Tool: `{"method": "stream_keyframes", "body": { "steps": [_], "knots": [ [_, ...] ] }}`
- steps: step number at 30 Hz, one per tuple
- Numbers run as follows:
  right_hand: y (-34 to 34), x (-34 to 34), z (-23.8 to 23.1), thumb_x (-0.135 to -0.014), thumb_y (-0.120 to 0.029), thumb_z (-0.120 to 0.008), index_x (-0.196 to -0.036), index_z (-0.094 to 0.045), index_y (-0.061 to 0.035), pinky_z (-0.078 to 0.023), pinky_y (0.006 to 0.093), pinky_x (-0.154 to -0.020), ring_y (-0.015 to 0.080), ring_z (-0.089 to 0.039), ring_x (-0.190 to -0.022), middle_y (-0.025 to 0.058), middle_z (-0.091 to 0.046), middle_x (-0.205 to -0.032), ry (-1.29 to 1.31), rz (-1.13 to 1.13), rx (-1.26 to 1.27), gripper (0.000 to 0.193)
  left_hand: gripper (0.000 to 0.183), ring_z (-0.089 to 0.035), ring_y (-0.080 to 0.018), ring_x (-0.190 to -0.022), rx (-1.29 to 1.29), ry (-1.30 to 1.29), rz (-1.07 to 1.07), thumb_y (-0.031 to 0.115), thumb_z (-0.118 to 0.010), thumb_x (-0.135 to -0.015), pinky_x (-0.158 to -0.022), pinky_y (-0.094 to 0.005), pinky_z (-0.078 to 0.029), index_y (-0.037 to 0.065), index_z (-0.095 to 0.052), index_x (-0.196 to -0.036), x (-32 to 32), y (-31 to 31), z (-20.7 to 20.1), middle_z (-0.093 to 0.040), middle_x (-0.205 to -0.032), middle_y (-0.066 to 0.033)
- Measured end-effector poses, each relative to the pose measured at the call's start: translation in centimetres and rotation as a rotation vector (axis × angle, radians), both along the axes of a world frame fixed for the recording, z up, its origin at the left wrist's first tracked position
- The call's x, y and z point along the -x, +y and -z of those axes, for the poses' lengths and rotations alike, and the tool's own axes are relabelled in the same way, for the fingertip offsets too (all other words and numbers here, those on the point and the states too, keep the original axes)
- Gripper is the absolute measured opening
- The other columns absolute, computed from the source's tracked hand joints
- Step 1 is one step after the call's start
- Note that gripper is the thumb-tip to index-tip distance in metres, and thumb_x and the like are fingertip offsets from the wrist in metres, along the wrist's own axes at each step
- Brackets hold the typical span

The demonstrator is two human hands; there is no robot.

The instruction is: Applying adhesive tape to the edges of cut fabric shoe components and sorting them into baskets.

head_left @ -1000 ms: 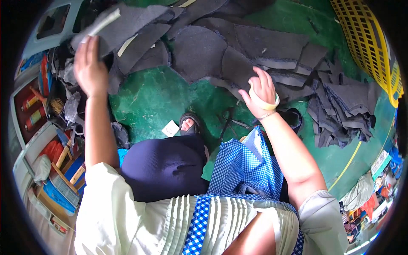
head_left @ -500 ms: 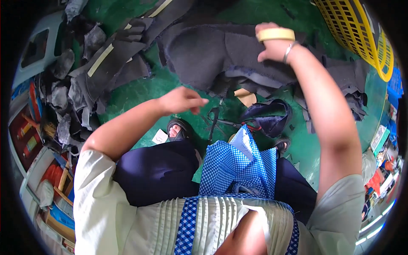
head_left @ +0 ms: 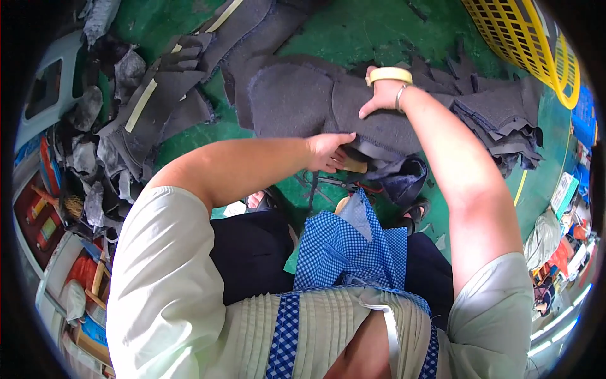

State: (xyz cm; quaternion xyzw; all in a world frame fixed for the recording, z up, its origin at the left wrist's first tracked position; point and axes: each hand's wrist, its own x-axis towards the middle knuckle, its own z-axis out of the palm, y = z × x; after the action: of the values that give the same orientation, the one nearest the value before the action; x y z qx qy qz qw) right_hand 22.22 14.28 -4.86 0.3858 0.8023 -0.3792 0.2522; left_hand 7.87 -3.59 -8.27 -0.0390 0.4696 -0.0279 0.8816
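A large dark grey fabric piece (head_left: pixel 293 95) with frayed bluish edges lies in front of me. My left hand (head_left: pixel 328 151) is at its near edge, thumb on top and fingers curled below the edge. At the far edge my right hand (head_left: pixel 384 95) pinches the cloth, thumb on the upper face and fingertips partly hidden. A pale yellow tape roll (head_left: pixel 390 74) sits around the right hand like a band. Close to the left hand, partly covered, is a tan scrap (head_left: pixel 355 165). Scissors (head_left: pixel 372 187) with red on the handles lie on the floor near my feet.
More grey cut pieces with pale tape strips (head_left: pixel 142 104) lie at the left, beside crumpled scraps (head_left: pixel 85 155). Layered grey pieces (head_left: pixel 499 123) lie at the right. A yellow plastic basket (head_left: pixel 514 38) stands far right on the green floor (head_left: pixel 372 31). A dark curled piece (head_left: pixel 404 180) lies near my foot.
My left hand has moved right and forward onto the fabric's near edge. My right hand has come left and nearer, with the tape roll on it. The fabric has shifted, covering more of the tan scrap.
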Motion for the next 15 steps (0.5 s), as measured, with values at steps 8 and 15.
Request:
{"method": "stream_keyframes", "body": {
  "steps": [8,15],
  "knots": [
    [-4.8,-1.6,0.2,-0.049,-0.045,-0.091,-0.1,-0.053,-0.0008,-0.047,0.0388,-0.08,0.031,-0.059,-0.086,0.0147,-0.058,-0.089,0.194,0.224,0.005,0.077,0.034,-0.054,-0.016,-0.084,-0.054,0.339,-0.356,0.028,-0.071,-0.081,-0.074,-0.0298,-0.045,0.007,-0.061,-0.105,0.9,-0.5,-2.8,-0.06,-0.1,-0.0042],
    [-8.2,-0.6,-11.2,-0.063,-0.008,-0.088,-0.105,-0.048,-0.0006,-0.049,0.032,-0.083,0.017,-0.058,-0.093,0.0073,-0.059,-0.099,0.739,0.834,0.34,0.059,0.071,-0.052,-0.0253,-0.117,-0.428,0.043,-0.416,0.026,-0.079,-0.077,-0.102,-0.0373,-0.04,0.0,-0.045,-0.134,6.5,1.5,-13.7,-0.055,-0.13,-0.0118]
  ]
}}
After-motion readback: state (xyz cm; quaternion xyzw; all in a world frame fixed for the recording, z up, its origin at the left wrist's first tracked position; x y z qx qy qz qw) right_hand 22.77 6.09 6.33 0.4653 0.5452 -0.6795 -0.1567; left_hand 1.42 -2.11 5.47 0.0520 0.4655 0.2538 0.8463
